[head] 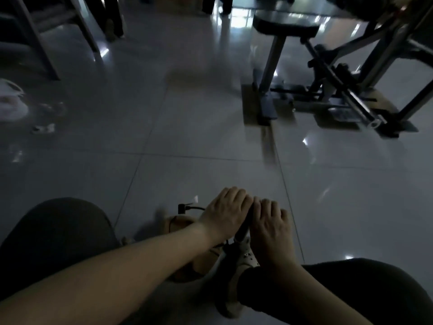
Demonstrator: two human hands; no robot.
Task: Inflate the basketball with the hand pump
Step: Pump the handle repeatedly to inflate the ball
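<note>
Down low, the left hand (225, 215) and the right hand (273, 227) sit side by side, touching, each with its fingers curled over the dark pump handle (247, 222). The handle stands above a pale shoe (246, 256) on the tiled floor (187, 137). A thin black hose (194, 208) runs left past a tan shape (180, 222) under the left wrist. In the dim light one cannot tell if that shape is the ball.

I count two hands, my left hand (225, 216) and right hand (269, 227), both round one pump handle (243, 231). One black hose end (185, 208). Two knees of mine in dark trousers, left knee (58, 231) and right knee (363, 285). One pale shoe (246, 256). One exercise machine (328, 90) with one round seat (284, 24). One blurred white bag (11, 102).
</note>
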